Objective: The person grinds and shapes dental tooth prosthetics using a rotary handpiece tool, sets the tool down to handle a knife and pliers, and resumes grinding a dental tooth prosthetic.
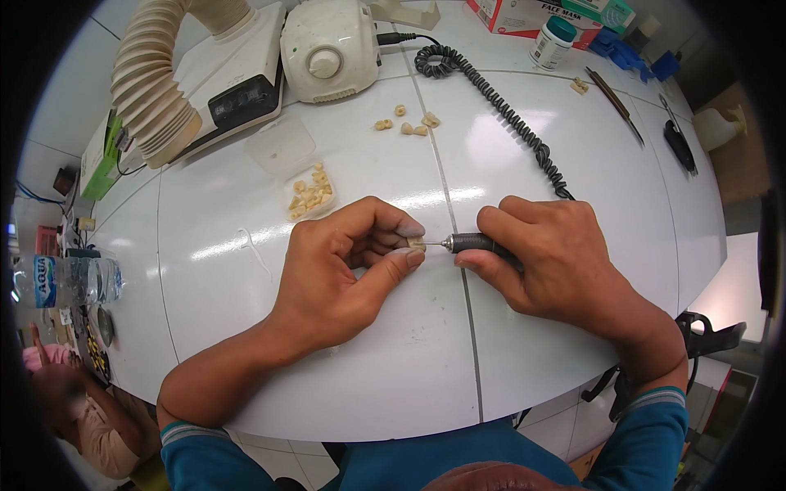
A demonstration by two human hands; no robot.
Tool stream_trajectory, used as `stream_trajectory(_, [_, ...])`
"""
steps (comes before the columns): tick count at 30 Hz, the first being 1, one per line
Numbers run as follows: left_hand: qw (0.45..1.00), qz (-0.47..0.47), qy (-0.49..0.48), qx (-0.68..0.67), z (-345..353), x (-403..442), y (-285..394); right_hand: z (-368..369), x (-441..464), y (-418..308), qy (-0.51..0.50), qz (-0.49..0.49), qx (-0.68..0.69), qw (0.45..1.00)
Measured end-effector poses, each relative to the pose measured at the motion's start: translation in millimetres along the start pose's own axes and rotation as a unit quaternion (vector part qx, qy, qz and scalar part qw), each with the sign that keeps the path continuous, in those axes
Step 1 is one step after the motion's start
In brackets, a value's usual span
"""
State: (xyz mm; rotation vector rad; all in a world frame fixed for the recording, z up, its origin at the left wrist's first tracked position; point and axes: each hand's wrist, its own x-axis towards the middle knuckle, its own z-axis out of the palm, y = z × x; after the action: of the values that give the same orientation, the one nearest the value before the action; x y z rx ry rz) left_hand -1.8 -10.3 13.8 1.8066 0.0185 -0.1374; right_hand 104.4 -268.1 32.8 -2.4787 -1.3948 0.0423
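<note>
Left hand [336,262], its fingers curled, is seen over the white tabletop [393,376] with a small pale piece [416,244] pinched between thumb and fingertips, the fingertips coated in whitish dust. Just beyond its knuckles, similar pieces [307,195] are held in a clear, lidless-side-up box [333,195]. At the centre of the scene, the pinched piece is met, or very nearly met, by a slim metal bit [434,243]; whether contact is made cannot be told at this size. Judging by looks, the piece should be light, stiff and rather brittle, offering little surface and perhaps made slippery by dust; it is best held by its outer sides, with skin clear of the bit's tip. Farther right, the bit is carried by a dark handpiece [472,242], gripped in the right hand [548,250] between thumb and curled fingers. Rigid and probably heavier, the handpiece is best taken by its dark barrel, behind the metal nose. Past the right hand, a coiled black cord [536,147] is stretched across the tabletop, its near end hidden.
</note>
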Motion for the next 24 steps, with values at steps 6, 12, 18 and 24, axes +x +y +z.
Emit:
stream_trajectory(6, [1.000, 0.002, -0.002, 0.005, -0.4, 0.2, -0.3, -0.3, 0.0, 0.2, -0.004, 0.000, -0.001, 1.000])
stream_trajectory(12, [1.000, -0.004, -0.001, 0.001, -0.3, 0.3, 0.0, -1.3, 0.0, -1.7, -0.010, 0.009, -0.003, 1.000])
stream_trajectory(18, [1.000, -0.003, -0.004, 0.015, -0.6, 0.2, 0.8, -0.8, -0.3, -1.0, -0.008, 0.006, -0.005, 1.000])
stream_trajectory(24, [1.000, -0.003, -0.011, 0.020, -0.6, 0.1, 0.2, -1.1, -0.1, -0.4, -0.009, -0.001, -0.006, 1.000])
